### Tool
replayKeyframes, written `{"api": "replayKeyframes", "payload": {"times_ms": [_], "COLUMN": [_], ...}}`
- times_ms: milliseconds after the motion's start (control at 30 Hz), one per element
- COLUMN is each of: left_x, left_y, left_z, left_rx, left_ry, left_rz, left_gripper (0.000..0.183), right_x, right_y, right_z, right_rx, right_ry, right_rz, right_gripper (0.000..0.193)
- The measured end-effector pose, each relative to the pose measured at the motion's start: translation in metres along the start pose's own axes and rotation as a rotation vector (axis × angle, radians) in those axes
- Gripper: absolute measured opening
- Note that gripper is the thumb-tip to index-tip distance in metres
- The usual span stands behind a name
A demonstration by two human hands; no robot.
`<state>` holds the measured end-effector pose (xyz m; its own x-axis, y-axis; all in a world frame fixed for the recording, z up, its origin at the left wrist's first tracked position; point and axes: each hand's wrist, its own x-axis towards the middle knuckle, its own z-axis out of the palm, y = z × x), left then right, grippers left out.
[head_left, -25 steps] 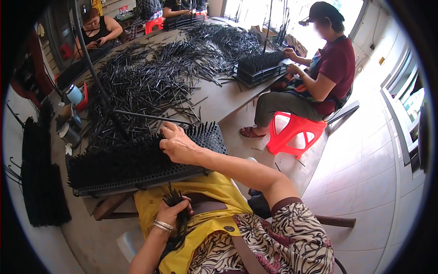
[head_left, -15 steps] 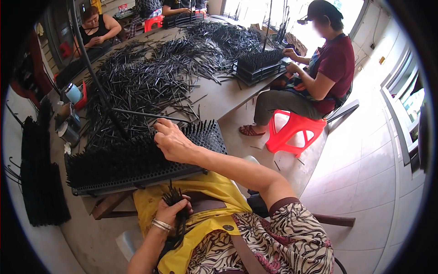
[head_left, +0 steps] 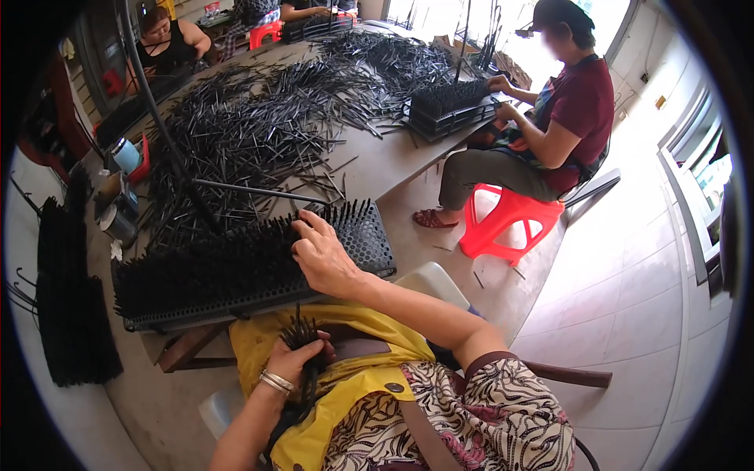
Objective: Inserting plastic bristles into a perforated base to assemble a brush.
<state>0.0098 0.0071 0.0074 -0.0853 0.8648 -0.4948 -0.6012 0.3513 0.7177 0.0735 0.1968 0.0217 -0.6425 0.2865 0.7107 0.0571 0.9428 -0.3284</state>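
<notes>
My left hand [head_left: 298,361], a bracelet on its wrist, is closed round a bundle of thin black sticks [head_left: 301,334] over the yellow apron [head_left: 251,337]. Before me on the table lies a black perforated tray [head_left: 369,239], its left and middle parts packed with upright black sticks [head_left: 196,271]. A thinner row stands along its far right edge, and bare holes show at its right end. Over the border between packed sticks and bare holes is my right hand [head_left: 323,257], fingers bent and drawn together at the stick tops. What its fingertips hold is hidden.
A large heap of loose black sticks [head_left: 251,118] covers the table [head_left: 377,177]. A dark metal rod [head_left: 153,102] rises behind my tray. At right, a co-worker [head_left: 577,118] sits on a red stool [head_left: 506,224] by another tray [head_left: 448,110]. More people sit at the far side.
My right hand has moved right and a little toward me over the tray. My left hand stays in place with the bundle.
</notes>
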Motion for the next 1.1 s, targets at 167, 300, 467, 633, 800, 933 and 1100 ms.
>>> {"api": "replayKeyframes", "payload": {"times_ms": [167,300,467,633,800,933,1100], "left_x": [0.006,0.013,0.010,0.003,0.007,0.008,0.009], "left_y": [0.006,0.019,0.014,0.015,0.006,0.000,-0.004], "left_z": [0.008,0.015,0.016,0.017,0.009,0.007,0.006], "left_rx": [0.017,-0.043,-0.071,-0.024,-0.115,-0.102,-0.119], "left_ry": [0.016,-0.019,-0.030,0.048,0.141,0.109,0.056], "left_rz": [0.158,0.160,0.135,0.050,0.069,0.062,0.041], "left_gripper": [0.015,0.008,0.009,0.011,0.014,0.015,0.016], "right_x": [-0.006,-0.021,-0.042,-0.049,-0.035,-0.015,-0.003], "right_y": [-0.011,-0.032,-0.061,-0.056,-0.032,-0.010,-0.006], "right_z": [-0.012,-0.038,-0.050,-0.044,-0.056,-0.056,-0.043], "right_rx": [-0.124,0.166,0.814,0.830,0.731,0.597,0.248], "right_ry": [-0.004,-0.015,-0.212,-0.193,0.030,0.235,0.316], "right_rz": [-0.085,0.128,0.788,0.884,0.842,0.674,0.358], "right_gripper": [0.033,0.032,0.019,0.010,0.010,0.010,0.013]}}
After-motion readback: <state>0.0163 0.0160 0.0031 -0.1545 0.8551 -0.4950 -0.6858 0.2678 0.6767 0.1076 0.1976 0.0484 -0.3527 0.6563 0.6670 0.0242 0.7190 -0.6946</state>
